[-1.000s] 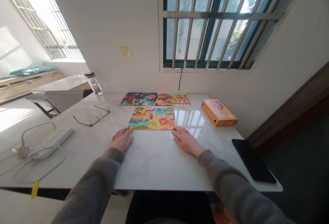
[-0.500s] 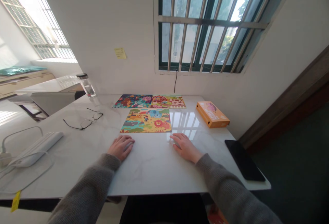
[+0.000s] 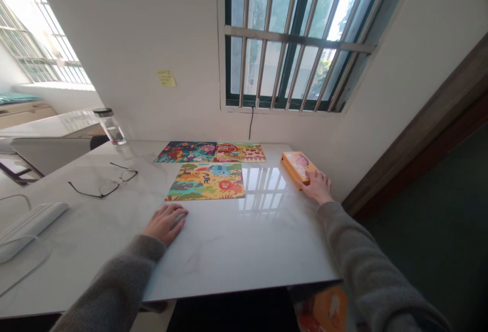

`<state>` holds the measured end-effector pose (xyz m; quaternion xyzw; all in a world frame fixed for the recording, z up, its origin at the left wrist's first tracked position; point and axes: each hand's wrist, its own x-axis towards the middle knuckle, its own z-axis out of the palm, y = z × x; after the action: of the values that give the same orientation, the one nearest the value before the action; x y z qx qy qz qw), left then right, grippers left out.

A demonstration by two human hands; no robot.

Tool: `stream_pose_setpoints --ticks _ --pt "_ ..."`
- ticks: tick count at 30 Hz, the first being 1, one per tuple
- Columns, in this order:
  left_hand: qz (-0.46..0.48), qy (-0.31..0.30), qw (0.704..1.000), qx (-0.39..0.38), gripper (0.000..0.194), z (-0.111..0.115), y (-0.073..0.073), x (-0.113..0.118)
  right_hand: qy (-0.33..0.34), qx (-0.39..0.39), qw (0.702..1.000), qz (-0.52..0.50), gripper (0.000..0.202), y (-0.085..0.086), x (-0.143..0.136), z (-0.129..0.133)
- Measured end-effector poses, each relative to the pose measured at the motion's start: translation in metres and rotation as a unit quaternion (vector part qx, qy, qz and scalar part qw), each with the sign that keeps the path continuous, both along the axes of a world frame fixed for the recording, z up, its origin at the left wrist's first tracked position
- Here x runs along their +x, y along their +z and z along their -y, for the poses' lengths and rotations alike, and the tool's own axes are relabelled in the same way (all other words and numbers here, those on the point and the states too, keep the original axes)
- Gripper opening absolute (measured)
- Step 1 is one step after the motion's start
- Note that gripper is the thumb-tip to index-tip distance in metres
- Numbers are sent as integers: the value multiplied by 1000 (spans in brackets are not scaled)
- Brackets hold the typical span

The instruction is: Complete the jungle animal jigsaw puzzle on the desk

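Note:
My right hand (image 3: 317,185) is at the near end of an orange box (image 3: 298,166) on the right of the table, thumb along its left side and fingers over the far side. The box lies flat on the tabletop. My left hand (image 3: 166,222) rests on the white table, fingers loosely spread, holding nothing. Just beyond it lies a picture board with a lion and an elephant (image 3: 206,181). Behind that, side by side, are a dark picture board with animals (image 3: 185,152) and a farm picture board with a red barn (image 3: 240,152).
Eyeglasses (image 3: 110,186) lie unfolded on the left, near a white power strip (image 3: 32,228) with cables. A clear bottle (image 3: 112,128) stands at the back left by the wall. A barred window (image 3: 282,67) is above the table. Below the table edge is another orange item (image 3: 331,307).
My right hand has moved from the table's middle to the right and forward, onto the orange box. The left hand stays on the table. The view has turned slightly right.

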<state>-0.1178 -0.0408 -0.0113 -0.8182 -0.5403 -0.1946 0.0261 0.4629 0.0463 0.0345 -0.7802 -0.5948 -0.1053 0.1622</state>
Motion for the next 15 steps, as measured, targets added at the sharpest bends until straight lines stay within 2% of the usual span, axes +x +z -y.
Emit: stream_pose_setpoints --ticks 4,8,11,15 --pt "6 5 1000 2 31 1 0 1 17 -24 999 -33 69 0 11 -8" --pt "8 7 1000 3 31 2 2 2 17 -17 999 -41 61 1 10 -13" --pt "10 9 1000 0 31 3 3 3 13 -1 999 -32 54 0 2 -12" --pt "12 12 1000 -7 31 4 5 4 28 18 999 -34 48 -1 -23 -5"
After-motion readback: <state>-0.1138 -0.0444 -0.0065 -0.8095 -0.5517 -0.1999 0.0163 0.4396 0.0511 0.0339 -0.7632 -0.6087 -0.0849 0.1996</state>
